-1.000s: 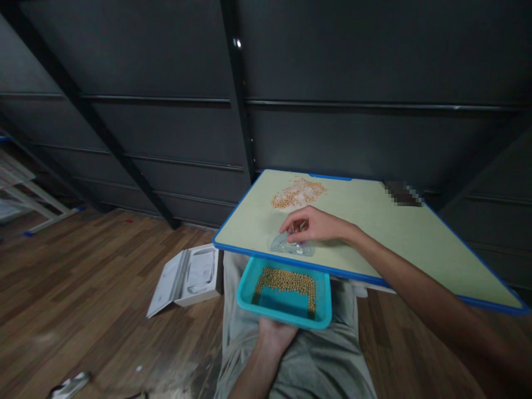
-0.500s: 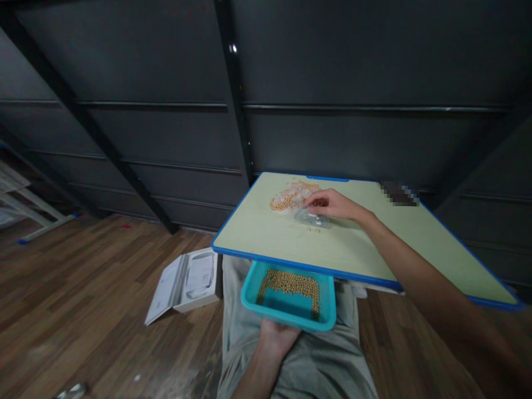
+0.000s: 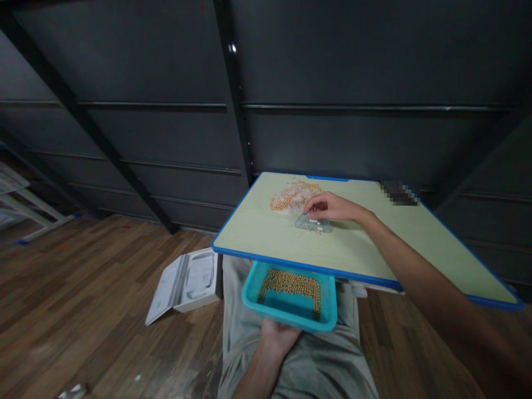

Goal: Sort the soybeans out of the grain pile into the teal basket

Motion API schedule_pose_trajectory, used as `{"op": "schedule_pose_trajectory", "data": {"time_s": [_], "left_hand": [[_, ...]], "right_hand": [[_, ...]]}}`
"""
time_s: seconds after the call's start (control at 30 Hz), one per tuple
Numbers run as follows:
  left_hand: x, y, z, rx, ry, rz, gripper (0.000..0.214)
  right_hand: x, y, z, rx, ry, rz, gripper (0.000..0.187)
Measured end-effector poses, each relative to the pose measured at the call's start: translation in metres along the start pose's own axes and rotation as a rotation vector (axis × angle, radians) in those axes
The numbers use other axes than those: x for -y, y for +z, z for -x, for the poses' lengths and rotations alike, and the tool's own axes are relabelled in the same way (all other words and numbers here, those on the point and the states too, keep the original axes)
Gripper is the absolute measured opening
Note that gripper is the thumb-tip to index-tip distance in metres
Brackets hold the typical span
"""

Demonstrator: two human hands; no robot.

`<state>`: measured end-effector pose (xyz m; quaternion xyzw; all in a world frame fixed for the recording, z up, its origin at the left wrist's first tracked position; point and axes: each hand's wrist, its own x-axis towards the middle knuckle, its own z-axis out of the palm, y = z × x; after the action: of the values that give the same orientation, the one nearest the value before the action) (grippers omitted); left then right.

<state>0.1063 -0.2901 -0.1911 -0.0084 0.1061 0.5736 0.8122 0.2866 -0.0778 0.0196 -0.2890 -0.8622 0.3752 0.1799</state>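
Note:
My right hand [image 3: 326,206] pinches a clear half-round protractor [image 3: 312,223] against the pale tabletop [image 3: 353,249]. Several loose soybeans [image 3: 318,233] lie just on the near side of its flat edge. Beyond the hand is a pile of soybeans [image 3: 277,204] mixed with whitish grains or crystals [image 3: 296,194]. My left hand [image 3: 277,332] supports a turquoise plastic basin [image 3: 286,320] from below, its fingers hidden underneath. Soybeans [image 3: 293,282] cover the far part and sides of the basin floor. The basin sits just under the table's near edge, above my lap.
Blue trim [image 3: 299,269] edges the table. A dark blurred object [image 3: 399,193] lies at its far right corner. On the wooden floor, an open white box [image 3: 201,293] stands left of my leg. A dark panelled wall [image 3: 374,66] rises behind the table.
My right hand and the protractor have shifted slightly toward me, onto the loose soybeans at the near side. The basin has moved a touch to the right.

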Motion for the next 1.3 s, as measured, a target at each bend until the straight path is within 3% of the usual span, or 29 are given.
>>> {"op": "schedule_pose_trajectory", "data": {"time_s": [0.17,0.33,0.63,0.83,0.97,1.17,1.3], "left_hand": [[0.000,0.002,0.002,0.061,-0.045,-0.020,0.038],[0.002,0.010,0.004,0.020,-0.071,-0.065,0.036],[0.006,0.023,0.005,-0.060,-0.089,-0.100,0.041],[0.006,0.026,0.006,-0.051,-0.092,-0.092,0.039],[0.005,0.025,0.006,-0.058,-0.096,-0.098,0.038],[0.004,0.015,0.004,-0.026,-0.090,-0.084,0.041],[0.004,0.012,0.004,-0.003,-0.087,-0.083,0.040]], "right_hand": [[0.000,0.002,0.000,0.053,0.007,-0.014,0.023],[0.006,0.007,0.000,0.109,0.064,-0.057,0.026],[0.033,0.026,0.005,0.434,0.251,-0.236,0.028],[0.033,0.032,0.003,0.463,0.224,-0.264,0.032],[0.025,0.031,-0.003,0.373,0.139,-0.153,0.029],[0.007,0.026,-0.011,-0.041,-0.081,0.175,0.019],[-0.004,0.022,-0.013,-0.208,-0.129,0.313,0.021]]}}
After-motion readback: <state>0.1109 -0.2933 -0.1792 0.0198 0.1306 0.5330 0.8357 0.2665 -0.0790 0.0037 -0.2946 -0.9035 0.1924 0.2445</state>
